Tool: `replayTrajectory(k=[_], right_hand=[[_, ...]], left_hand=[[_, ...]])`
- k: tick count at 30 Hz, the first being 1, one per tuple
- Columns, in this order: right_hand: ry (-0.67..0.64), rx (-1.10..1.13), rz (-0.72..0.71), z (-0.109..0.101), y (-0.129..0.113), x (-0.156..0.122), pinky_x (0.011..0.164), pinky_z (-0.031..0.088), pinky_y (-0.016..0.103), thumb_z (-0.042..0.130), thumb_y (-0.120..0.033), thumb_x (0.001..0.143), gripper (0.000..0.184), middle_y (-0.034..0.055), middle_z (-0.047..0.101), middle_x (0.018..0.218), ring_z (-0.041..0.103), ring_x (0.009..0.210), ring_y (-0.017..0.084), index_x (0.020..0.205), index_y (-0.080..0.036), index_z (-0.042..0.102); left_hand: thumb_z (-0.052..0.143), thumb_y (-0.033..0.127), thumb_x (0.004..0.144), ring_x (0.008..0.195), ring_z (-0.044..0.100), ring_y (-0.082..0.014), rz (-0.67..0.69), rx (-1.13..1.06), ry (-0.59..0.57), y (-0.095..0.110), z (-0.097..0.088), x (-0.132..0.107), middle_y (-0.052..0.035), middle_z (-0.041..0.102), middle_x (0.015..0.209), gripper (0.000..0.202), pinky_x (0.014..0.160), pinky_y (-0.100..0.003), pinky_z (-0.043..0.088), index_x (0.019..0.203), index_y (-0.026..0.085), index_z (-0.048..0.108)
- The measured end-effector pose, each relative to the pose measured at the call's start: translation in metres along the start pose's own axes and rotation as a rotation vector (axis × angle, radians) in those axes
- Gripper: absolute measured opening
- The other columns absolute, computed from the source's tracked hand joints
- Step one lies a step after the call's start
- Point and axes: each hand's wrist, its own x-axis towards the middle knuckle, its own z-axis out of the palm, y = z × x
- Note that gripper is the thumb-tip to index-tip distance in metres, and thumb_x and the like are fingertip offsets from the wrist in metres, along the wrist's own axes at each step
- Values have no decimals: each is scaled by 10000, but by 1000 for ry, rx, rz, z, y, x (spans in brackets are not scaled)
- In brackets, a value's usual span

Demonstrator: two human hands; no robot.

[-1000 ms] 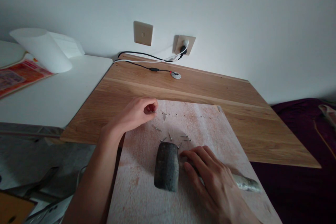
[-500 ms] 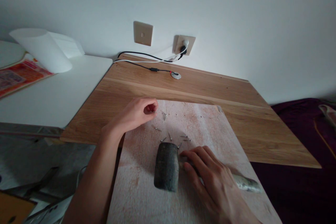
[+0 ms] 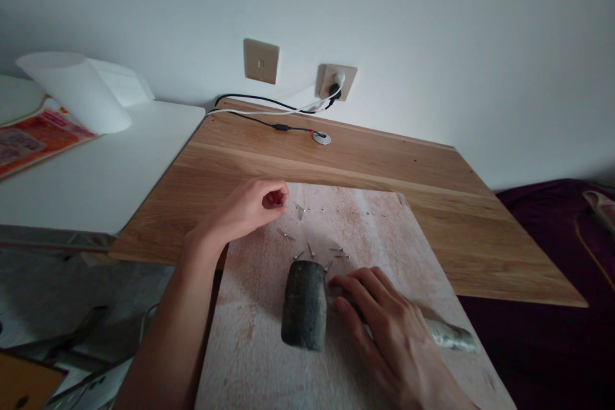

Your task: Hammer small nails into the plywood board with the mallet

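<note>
A dark mallet head (image 3: 304,304) lies on a pale worn board (image 3: 384,230) on the wooden desk (image 3: 336,160). My right hand (image 3: 384,327) lies over the mallet's light handle (image 3: 449,335), fingers curled loosely on it close to the head. Several small nails (image 3: 312,248) are scattered on the board just beyond the mallet. My left hand (image 3: 247,208) rests at the board's far left edge with fingertips pinched together beside a nail; what they pinch is too small to make out.
Black and white cables (image 3: 273,116) run from a wall socket (image 3: 337,81) across the desk's back. A white table (image 3: 106,166) to the left carries a white paper roll (image 3: 77,90) and a red printed sheet (image 3: 33,141). Dark purple fabric (image 3: 552,282) lies at the right.
</note>
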Motion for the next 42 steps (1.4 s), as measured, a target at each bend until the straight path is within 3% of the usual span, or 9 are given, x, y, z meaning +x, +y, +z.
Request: replayTrajectory(k=[42], right_hand=[[-28, 21, -2, 0, 0, 0, 855, 626, 385, 392, -339, 1142, 312, 78, 720, 1123, 698, 1036, 222, 1227, -242, 676]], left_hand=[[676, 94, 874, 696, 575, -111, -12, -6, -3, -3, 0, 0, 41, 660, 767, 119, 692, -256, 434, 804, 184, 642]])
